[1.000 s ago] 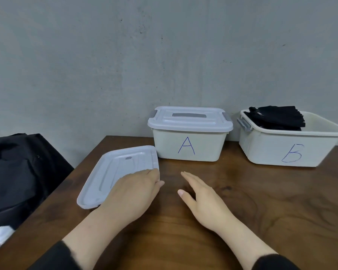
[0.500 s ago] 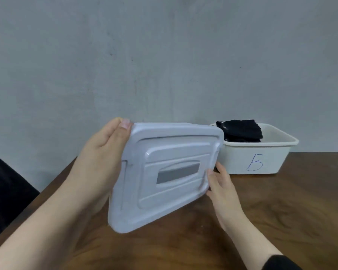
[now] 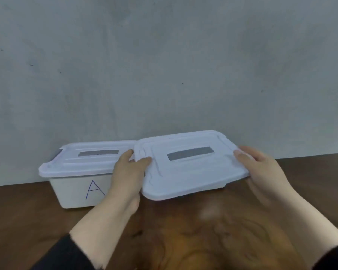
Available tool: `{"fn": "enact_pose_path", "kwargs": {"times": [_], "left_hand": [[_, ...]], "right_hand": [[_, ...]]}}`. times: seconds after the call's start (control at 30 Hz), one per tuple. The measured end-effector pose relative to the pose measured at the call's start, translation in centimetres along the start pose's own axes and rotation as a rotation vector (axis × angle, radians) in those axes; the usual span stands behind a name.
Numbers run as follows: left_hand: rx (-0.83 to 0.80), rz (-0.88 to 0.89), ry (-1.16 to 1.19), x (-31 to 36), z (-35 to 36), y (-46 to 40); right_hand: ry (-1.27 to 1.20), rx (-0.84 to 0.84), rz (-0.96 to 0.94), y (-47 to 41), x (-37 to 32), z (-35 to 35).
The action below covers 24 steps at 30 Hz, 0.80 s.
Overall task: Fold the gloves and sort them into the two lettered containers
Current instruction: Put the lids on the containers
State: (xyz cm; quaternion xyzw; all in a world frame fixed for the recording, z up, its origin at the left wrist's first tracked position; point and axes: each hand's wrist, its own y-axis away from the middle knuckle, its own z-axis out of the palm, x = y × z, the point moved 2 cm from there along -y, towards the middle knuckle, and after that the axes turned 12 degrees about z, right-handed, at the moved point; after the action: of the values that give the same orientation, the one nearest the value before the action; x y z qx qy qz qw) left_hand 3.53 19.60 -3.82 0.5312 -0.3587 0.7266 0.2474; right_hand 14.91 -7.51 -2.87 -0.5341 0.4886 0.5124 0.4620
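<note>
Both hands hold a pale lid (image 3: 189,168) with a grey handle strip, nearly level, over where container B stood; that container and its black gloves are almost fully hidden beneath it. My left hand (image 3: 128,176) grips the lid's left edge, thumb on top. My right hand (image 3: 261,170) grips its right edge. Container A (image 3: 74,190), white with a blue letter A, stands to the left with its own lid (image 3: 86,158) on.
The brown wooden table (image 3: 183,230) spreads in front of the containers. A grey wall (image 3: 164,65) rises directly behind them. Black sleeves cover both forearms at the bottom edge.
The lid lay on the table at the left under my left hand. Both hands lifted it, carried it right and lowered it flat over container B, hiding the black gloves.
</note>
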Motion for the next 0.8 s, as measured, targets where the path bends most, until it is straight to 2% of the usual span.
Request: {"fn": "enact_pose_path", "kwargs": {"times": [0.07, 0.17, 0.4, 0.63, 0.8], "left_hand": [[0.016, 0.026, -0.026, 0.5, 2.3, -2.4], [-0.078, 0.035, -0.174, 1.4, 5.1, -6.0], [-0.119, 0.056, -0.501, -1.0, 7.9, -11.1], [-0.164, 0.04, -0.582, -4.9, 8.3, -11.3], [-0.199, 0.07, -0.53, -5.7, 8.7, -11.2]], "right_hand": [[0.071, 0.017, -0.023, -2.1, -1.0, -0.9], [0.152, 0.076, -0.038, -6.1, -2.0, -1.7], [0.193, 0.135, 0.098, -14.5, 0.3, -0.7], [0.303, 0.117, 0.09, -16.0, 2.4, -0.6], [0.386, 0.16, 0.085, -16.1, 2.2, -1.0]]}}
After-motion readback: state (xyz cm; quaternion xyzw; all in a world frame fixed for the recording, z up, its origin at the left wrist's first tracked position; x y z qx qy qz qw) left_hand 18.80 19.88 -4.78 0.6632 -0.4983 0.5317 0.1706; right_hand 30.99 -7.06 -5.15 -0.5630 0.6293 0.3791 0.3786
